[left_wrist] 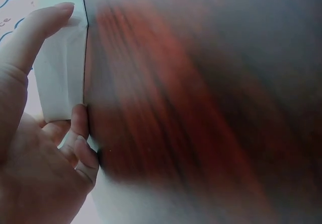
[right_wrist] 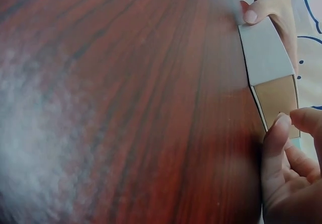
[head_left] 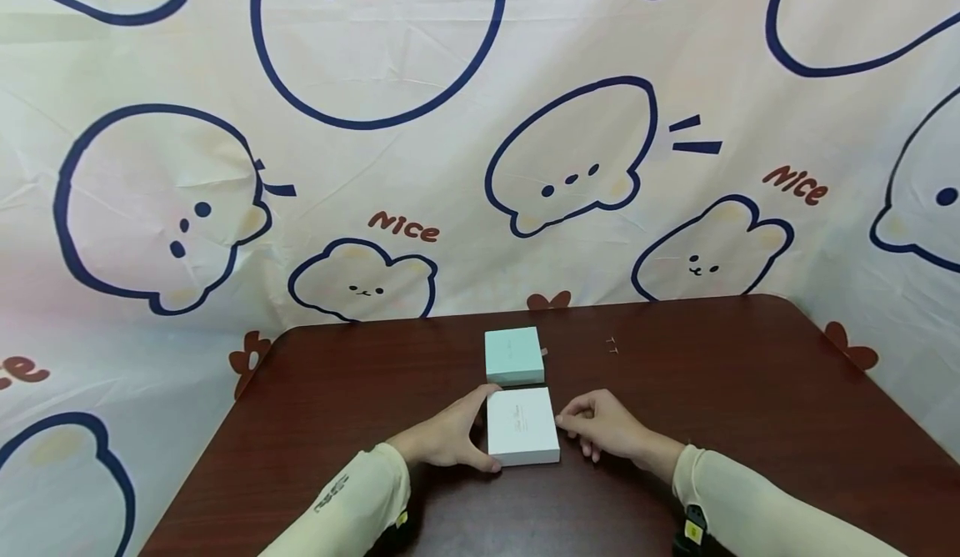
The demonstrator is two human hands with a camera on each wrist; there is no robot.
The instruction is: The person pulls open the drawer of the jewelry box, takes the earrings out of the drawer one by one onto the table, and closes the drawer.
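Note:
A flat white box (head_left: 522, 436) with small lettering on its lid lies on the brown table. My left hand (head_left: 450, 434) grips it from the left, thumb at the near corner and fingers round the far side. In the left wrist view, that thumb lies against the white side wall (left_wrist: 55, 68). At the box's right side is my right hand (head_left: 606, 429), its thumb and index fingertips pinched together. The right wrist view shows those fingertips at the box's tan end face (right_wrist: 275, 97); whatever small part they pinch is hidden.
Directly behind the white box sits a teal box (head_left: 513, 355), with a small tan tab (head_left: 545, 352) at its right side. Several tiny light-coloured pieces (head_left: 612, 346) lie farther right. A printed cloth (head_left: 465, 165) hangs beyond the table's (head_left: 720, 398) far edge.

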